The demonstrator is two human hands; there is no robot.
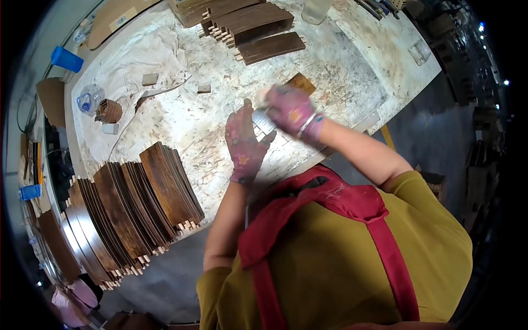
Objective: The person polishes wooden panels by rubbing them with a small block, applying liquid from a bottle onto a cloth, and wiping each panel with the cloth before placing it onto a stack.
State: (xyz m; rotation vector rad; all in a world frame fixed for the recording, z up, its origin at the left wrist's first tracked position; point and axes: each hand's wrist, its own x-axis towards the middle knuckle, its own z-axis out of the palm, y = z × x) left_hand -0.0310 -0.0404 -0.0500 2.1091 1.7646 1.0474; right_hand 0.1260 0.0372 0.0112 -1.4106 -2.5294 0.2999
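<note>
Both my hands wear pink flowered gloves and are over the worn white tabletop, close together. My left hand (243,144) has its fingers stretched upward and the thumb apart. My right hand (291,111) is curled and slightly blurred by motion; I cannot tell what is in its fingers. Between the hands shows a small pale, ridged piece (264,122), overlapped by the right hand's edge. Just beyond the right hand, a brown wooden piece (301,84) sticks out, partly hidden behind the glove.
Stacks of dark curved wooden slats (135,206) with dowel ends stand at the table's near left edge. More slats (253,27) lie at the back. Two small blocks (204,88), a cloth (143,58), a clear bottle (89,101) and a blue cup (67,59) are leftward.
</note>
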